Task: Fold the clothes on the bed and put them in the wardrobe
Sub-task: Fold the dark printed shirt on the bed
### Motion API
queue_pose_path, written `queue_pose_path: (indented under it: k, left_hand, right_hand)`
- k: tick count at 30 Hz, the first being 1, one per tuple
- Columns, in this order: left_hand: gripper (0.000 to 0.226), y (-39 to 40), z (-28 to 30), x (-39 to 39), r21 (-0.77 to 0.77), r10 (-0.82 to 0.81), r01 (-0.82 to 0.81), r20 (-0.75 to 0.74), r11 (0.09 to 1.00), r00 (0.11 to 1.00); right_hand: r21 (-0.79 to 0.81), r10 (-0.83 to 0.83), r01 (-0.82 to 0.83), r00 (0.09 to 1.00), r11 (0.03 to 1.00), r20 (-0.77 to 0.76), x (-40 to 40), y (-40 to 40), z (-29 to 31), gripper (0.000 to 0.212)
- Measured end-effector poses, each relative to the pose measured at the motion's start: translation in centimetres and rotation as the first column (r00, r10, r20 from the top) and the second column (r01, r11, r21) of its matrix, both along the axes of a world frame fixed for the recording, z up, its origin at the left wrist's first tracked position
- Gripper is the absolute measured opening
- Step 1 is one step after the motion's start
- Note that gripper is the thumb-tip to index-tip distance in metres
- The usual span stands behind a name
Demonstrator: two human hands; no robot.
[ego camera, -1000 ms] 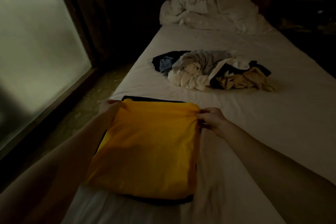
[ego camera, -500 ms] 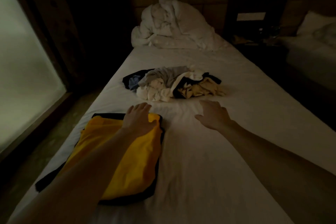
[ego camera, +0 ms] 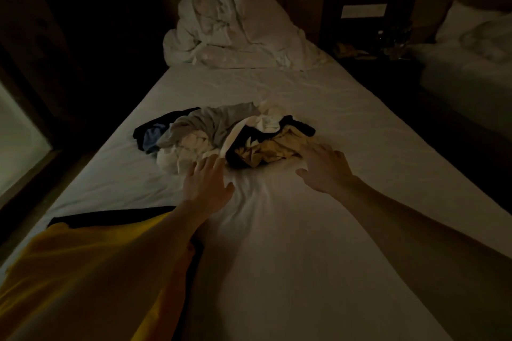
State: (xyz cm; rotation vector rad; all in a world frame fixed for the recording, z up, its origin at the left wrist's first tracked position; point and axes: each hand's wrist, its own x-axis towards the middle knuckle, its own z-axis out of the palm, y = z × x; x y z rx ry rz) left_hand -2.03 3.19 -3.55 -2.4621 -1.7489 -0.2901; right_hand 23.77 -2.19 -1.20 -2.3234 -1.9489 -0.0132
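I see a heap of unfolded clothes (ego camera: 221, 135) lying near the middle of the bed (ego camera: 291, 243), on the white sheet. It is a loose tangle: a dark garment with a blue patch on its left side, a grey piece draped over the top, crumpled white cloth at the front, and a tan garment bunched beside black fabric on its right side. In this dim light I cannot tell one garment's outline from the next.

My left hand (ego camera: 206, 183) is stretched flat over the sheet, fingers spread and holding nothing, the tips touching or just short of the white cloth at the heap's near edge. My right hand (ego camera: 325, 170) is likewise open, fingers splayed, the tips at the tan garment; I cannot tell whether they press into it.

Near the bed's left edge, close to me, lies a folded yellow garment (ego camera: 91, 271), smooth and flat, on top of a dark folded piece (ego camera: 110, 216) whose black border shows along its far side. My left forearm crosses over the yellow cloth.

A rumpled white duvet (ego camera: 235, 28) is piled at the head of the bed.
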Motion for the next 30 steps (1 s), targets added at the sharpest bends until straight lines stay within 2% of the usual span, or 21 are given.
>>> queue_pose_path:
  k: [5, 8, 9, 11, 14, 17, 19, 21, 23, 25, 28, 29, 30]
  left_hand:
    - [0.064, 5.5, -4.1, 2.3, -0.029, 0.020, -0.018, 0.073, 0.999, 0.997]
    - [0.062, 7.3, -6.4, 3.4, 0.004, -0.036, 0.036, 0.068, 0.999, 0.997]
    - [0.060, 7.8, -7.1, 3.6, 0.026, -0.072, 0.070, 0.056, 0.997, 0.996]
    - [0.058, 8.4, -8.2, 3.9, 0.059, -0.117, 0.114, 0.051, 0.992, 0.992]
    - [0.057, 8.8, -9.0, 4.2, 0.045, -0.122, 0.119, 0.059, 0.992, 0.991]
    - [0.057, 8.6, -8.6, 4.6, 0.030, -0.129, 0.127, 0.068, 0.991, 0.989]
    - [0.055, 8.1, -7.9, 4.7, 0.035, -0.134, 0.131, 0.111, 0.991, 0.985]
    - [0.054, 6.9, -7.1, 4.8, -0.003, -0.129, 0.131, 0.185, 0.991, 0.974]
    - [0.067, 5.0, -6.1, 5.2, -0.117, -0.116, 0.155, 0.284, 0.981, 0.952]
    - [0.080, 2.7, -5.2, 6.1, -0.220, -0.111, 0.206, 0.380, 0.954, 0.918]
    - [0.092, -0.6, -3.6, 6.7, -0.314, -0.025, 0.250, 0.576, 0.916, 0.817]
    - [0.100, -1.3, -3.2, 6.5, -0.313, 0.000, 0.244, 0.616, 0.918, 0.788]
    - [0.108, -2.2, -2.5, 6.0, -0.325, 0.018, 0.227, 0.606, 0.918, 0.796]
  right_hand:
    - [-0.051, -0.096, 0.089, 0.982, 0.995, -0.164, 2.0, 7.0, -4.4, 0.037]
    - [-0.023, -0.150, 0.151, 0.936, 0.988, -0.320, 2.2, 10.3, -7.1, 0.067]
    - [-0.007, -0.158, 0.165, 0.931, 0.986, -0.329, 2.1, 11.0, -7.8, 0.075]
    - [0.047, -0.177, 0.195, 0.952, 0.980, -0.250, 1.8, 12.2, -9.0, 0.080]
    - [0.156, -0.189, 0.220, 0.963, 0.963, -0.193, 2.3, 13.3, -10.0, 0.056]
    - [0.263, -0.124, 0.177, 0.971, 0.949, -0.206, 2.8, 12.7, -9.4, 0.029]
    - [0.332, -0.052, 0.114, 0.981, 0.937, -0.189, 2.8, 11.4, -8.1, 0.019]
    - [0.362, 0.053, 0.040, 0.968, 0.931, -0.244, 2.5, 9.3, -6.5, 0.026]
    - [0.394, 0.207, -0.040, 0.896, 0.918, -0.392, 1.7, 6.4, -4.9, 0.028]
    - [0.404, 0.317, -0.123, 0.830, 0.906, -0.459, 0.6, 3.1, -3.5, 0.029]
    - [0.355, 0.365, -0.198, 0.783, 0.914, -0.504, -1.0, -2.1, -1.9, 0.040]
    - [0.341, 0.366, -0.201, 0.757, 0.918, -0.541, -1.5, -3.9, -1.3, 0.046]
    - [0.317, 0.355, -0.198, 0.730, 0.928, -0.584, -1.8, -5.6, -0.7, 0.050]
